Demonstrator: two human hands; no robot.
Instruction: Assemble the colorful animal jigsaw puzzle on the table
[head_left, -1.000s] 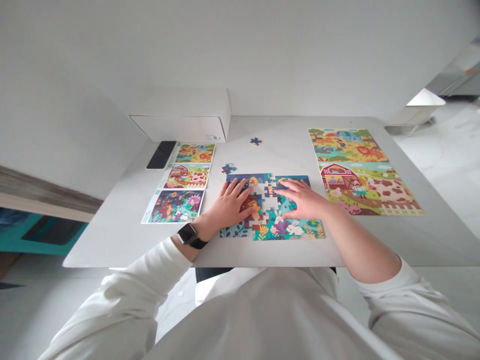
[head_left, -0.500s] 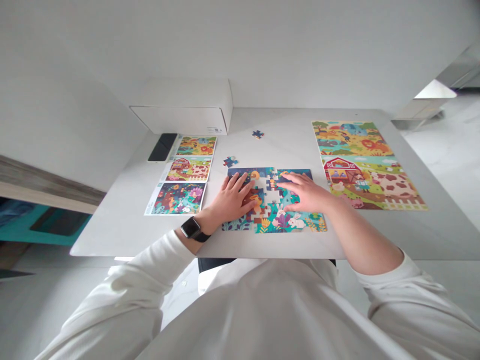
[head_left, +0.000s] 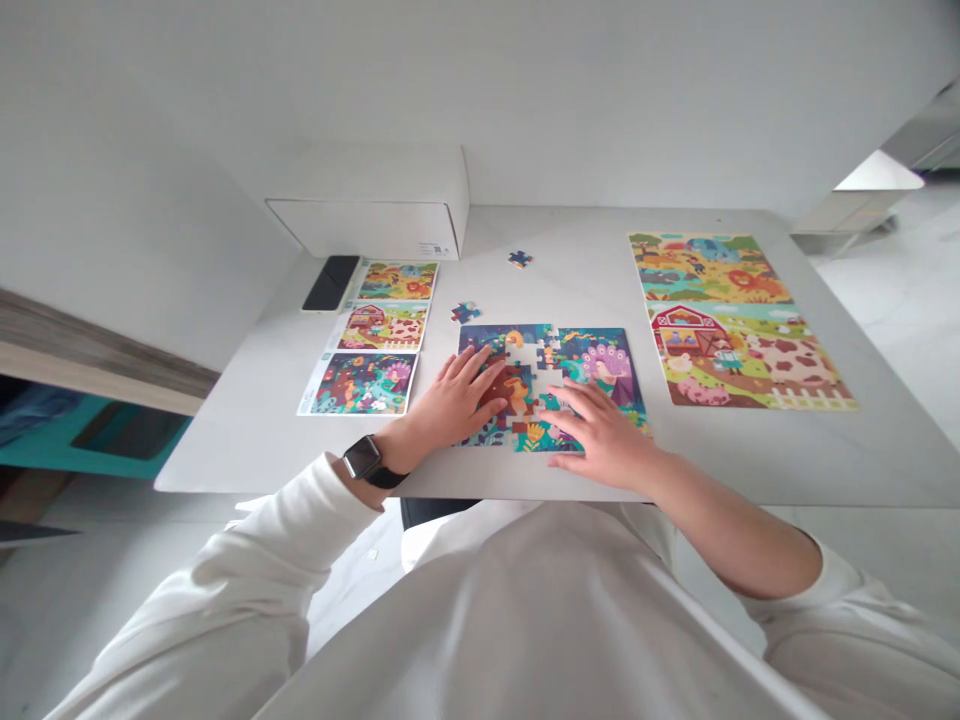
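Note:
A dark, colourful jigsaw puzzle (head_left: pixel 611 365) lies in front of me, with a gap showing the white table through its middle. My left hand (head_left: pixel 466 395) rests with spread fingers over its left side. Fingers apart, my right hand (head_left: pixel 604 435) lies over the lower right part, covering some of the pieces there. Neither hand grips anything that I can see. One loose puzzle piece (head_left: pixel 465 312) lies just beyond the puzzle's upper left corner. Another loose piece (head_left: pixel 520 259) is farther back.
Several small picture cards (head_left: pixel 367 383) are lined up on the left, a black phone (head_left: pixel 331 284) beside them. Behind stands a white box (head_left: pixel 360 228). On the right lie a safari puzzle (head_left: pixel 712 270) and a farm puzzle (head_left: pixel 750 355), both assembled. The table (head_left: pixel 240 430) meets a wall.
My right hand has slid down from the puzzle's upper right to its lower right, uncovering the purple peacock. My left hand stays over the left side. The view has shifted slightly.

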